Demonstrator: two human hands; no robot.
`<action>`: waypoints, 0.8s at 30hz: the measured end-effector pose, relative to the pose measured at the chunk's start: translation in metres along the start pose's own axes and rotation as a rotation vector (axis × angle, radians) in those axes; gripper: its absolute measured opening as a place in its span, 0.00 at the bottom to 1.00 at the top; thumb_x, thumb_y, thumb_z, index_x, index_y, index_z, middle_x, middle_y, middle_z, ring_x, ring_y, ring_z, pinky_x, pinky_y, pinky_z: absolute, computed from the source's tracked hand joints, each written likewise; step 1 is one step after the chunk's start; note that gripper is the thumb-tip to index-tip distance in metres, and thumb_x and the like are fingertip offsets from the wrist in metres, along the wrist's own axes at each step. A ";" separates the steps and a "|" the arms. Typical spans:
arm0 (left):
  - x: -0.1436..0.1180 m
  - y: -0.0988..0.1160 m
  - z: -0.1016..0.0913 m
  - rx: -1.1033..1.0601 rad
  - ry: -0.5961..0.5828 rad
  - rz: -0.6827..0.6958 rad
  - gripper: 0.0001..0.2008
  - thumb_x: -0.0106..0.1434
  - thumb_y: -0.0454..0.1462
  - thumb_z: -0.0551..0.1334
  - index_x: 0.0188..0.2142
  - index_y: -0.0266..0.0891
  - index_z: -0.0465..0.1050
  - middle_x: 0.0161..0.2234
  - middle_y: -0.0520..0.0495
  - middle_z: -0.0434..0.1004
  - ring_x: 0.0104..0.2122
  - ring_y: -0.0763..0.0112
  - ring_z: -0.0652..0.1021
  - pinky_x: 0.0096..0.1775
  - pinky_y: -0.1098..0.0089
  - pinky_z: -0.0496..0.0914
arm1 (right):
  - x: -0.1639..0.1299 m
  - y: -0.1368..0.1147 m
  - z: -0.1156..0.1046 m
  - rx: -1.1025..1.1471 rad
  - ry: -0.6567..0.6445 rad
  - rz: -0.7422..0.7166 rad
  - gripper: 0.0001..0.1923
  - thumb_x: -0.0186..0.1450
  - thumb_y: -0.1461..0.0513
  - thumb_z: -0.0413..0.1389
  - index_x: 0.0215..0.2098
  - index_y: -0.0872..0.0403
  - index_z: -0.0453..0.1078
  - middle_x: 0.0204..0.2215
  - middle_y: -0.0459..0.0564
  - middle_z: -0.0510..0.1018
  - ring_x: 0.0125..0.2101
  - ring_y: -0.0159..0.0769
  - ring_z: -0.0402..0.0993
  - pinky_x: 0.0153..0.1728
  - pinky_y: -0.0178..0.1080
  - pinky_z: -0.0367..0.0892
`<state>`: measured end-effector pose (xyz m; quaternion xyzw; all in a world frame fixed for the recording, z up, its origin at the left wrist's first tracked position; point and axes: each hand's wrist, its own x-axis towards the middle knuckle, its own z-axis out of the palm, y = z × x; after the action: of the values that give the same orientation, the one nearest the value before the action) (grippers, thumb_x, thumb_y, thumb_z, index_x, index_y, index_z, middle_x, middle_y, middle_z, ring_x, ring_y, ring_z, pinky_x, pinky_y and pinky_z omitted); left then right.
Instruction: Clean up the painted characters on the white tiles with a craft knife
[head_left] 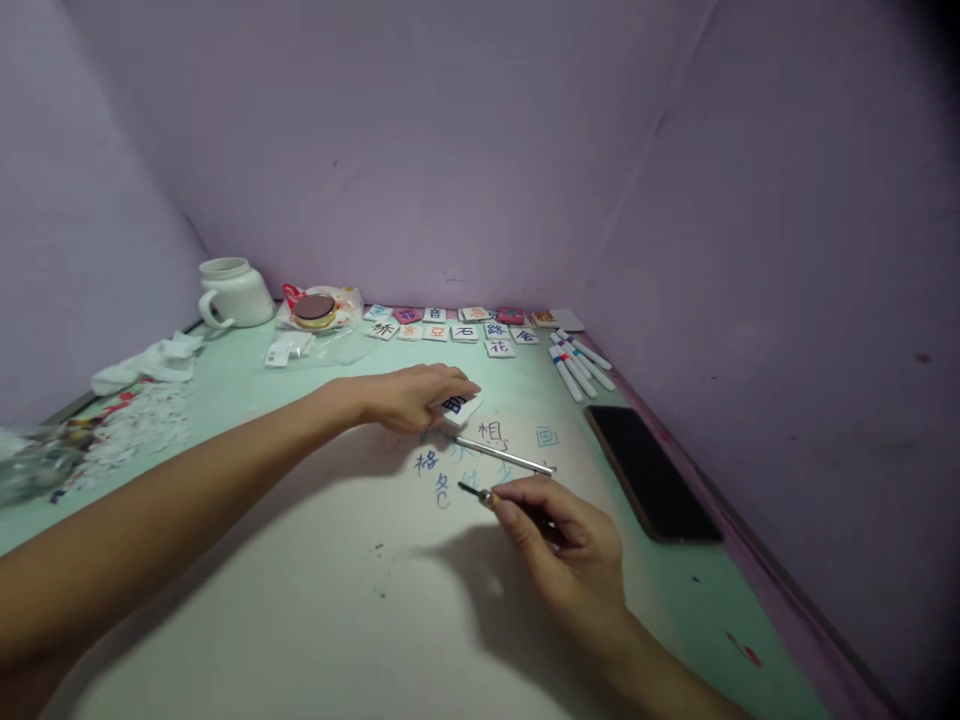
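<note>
My left hand [409, 397] reaches out over the table, its fingers closed on a small white tile [463, 408] with a dark blue character on it. Part of the tile is hidden under the fingers. Nearer to me, my right hand [574, 535] grips a carving tool [489, 499] with a dark blade and a metal collar, the tip pointing left. Most of its handle is inside the hand. Between the two hands a thin silver rod [502, 456] lies across characters written on the tabletop [285, 600].
At the back are rows of lettered tiles [465, 334], a white mug [236, 292] and a round gold-rimmed tin [315, 311] on plastic packaging. White markers [574, 372] and a dark phone [652, 472] lie on the right. White scraps [154, 425] are heaped left. Purple walls enclose the table.
</note>
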<state>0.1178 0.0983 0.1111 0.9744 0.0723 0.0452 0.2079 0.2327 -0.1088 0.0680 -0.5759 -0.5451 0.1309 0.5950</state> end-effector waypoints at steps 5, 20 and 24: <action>-0.078 0.051 0.002 -0.148 -0.090 0.042 0.36 0.51 0.21 0.54 0.59 0.44 0.62 0.57 0.43 0.66 0.56 0.57 0.66 0.55 0.63 0.61 | -0.006 -0.003 -0.001 0.041 0.063 0.054 0.03 0.60 0.62 0.58 0.30 0.52 0.75 0.23 0.45 0.77 0.21 0.30 0.71 0.21 0.32 0.66; -0.120 0.112 0.091 -0.104 0.291 -0.608 0.20 0.54 0.36 0.65 0.47 0.38 0.70 0.46 0.40 0.70 0.45 0.51 0.68 0.48 0.50 0.62 | -0.011 0.007 0.001 0.075 -0.035 0.175 0.05 0.62 0.59 0.58 0.36 0.51 0.73 0.29 0.47 0.77 0.26 0.31 0.72 0.27 0.34 0.68; -0.123 0.108 0.095 -0.110 0.301 -0.582 0.17 0.55 0.32 0.62 0.46 0.40 0.68 0.45 0.42 0.68 0.46 0.55 0.67 0.49 0.51 0.61 | -0.014 0.003 0.001 0.353 -0.127 0.181 0.02 0.65 0.61 0.55 0.37 0.47 0.68 0.34 0.45 0.76 0.27 0.30 0.70 0.25 0.32 0.66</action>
<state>0.0211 -0.0566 0.0624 0.8826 0.3750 0.1313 0.2511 0.2282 -0.1183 0.0582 -0.4999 -0.4963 0.3133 0.6369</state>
